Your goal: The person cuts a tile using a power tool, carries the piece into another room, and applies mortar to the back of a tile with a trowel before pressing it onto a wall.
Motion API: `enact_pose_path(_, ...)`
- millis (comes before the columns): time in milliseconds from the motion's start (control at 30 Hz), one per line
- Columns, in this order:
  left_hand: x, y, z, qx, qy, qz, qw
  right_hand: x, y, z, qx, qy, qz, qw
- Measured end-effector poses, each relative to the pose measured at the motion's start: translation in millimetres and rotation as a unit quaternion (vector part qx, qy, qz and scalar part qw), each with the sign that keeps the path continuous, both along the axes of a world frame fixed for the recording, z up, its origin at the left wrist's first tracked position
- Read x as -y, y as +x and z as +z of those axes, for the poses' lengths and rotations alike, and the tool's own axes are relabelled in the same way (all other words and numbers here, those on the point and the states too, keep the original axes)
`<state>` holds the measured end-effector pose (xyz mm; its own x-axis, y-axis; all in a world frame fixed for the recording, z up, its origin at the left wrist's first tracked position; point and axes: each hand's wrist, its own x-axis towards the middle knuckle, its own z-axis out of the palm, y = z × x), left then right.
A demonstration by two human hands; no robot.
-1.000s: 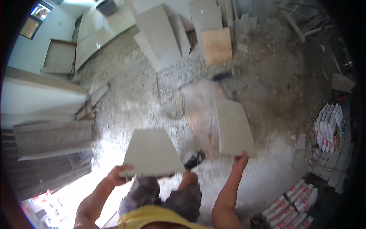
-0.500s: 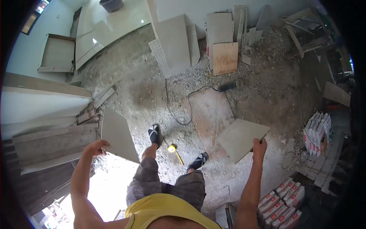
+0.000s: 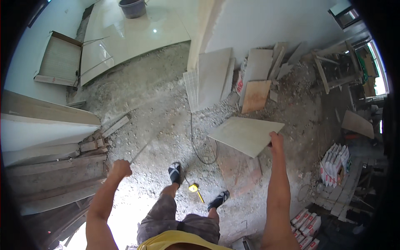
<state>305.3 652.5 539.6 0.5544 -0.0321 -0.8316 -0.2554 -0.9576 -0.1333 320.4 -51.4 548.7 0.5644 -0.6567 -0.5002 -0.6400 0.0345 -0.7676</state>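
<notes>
A flat, four-sided, pale greenish-grey tile (image 3: 248, 134) looked plain. The compact tape measure (image 3: 193, 188) was bright yellow; the round bucket (image 3: 133, 9), dark grey; the glossy floor tiling (image 3: 146, 35), cream. A rectangular wooden board (image 3: 256, 96) was orange-brown. Upright bags (image 3: 331, 168) were white with red patches, and a narrow leaning slab (image 3: 191, 90) bore a whitish grid.

Under me, the gritty floor (image 3: 156, 112) carries a yellow tape measure (image 3: 193, 188) and a slim yellow stick (image 3: 201, 197) between my feet (image 3: 175, 171), lower centre; a dusty reddish board (image 3: 238, 173), right of centre; a curving black cord (image 3: 192, 135), mid-frame.
</notes>
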Motion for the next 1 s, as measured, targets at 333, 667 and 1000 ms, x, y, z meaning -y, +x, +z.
enact_pose_path(333,-3,26,37,0.285,-0.29,0.082,0.91,-98,264,-86,-0.012,-0.1,0.018,0.995)
enact_pose_path(667,34,45,4,0.312,-0.423,0.098,0.845,-169,378,-74,-0.037,-0.179,0.043,0.982)
enact_pose_path(1000,25,51,5,0.327,-0.433,0.139,0.828,-23,331,-45,-0.039,-0.106,0.018,0.993)
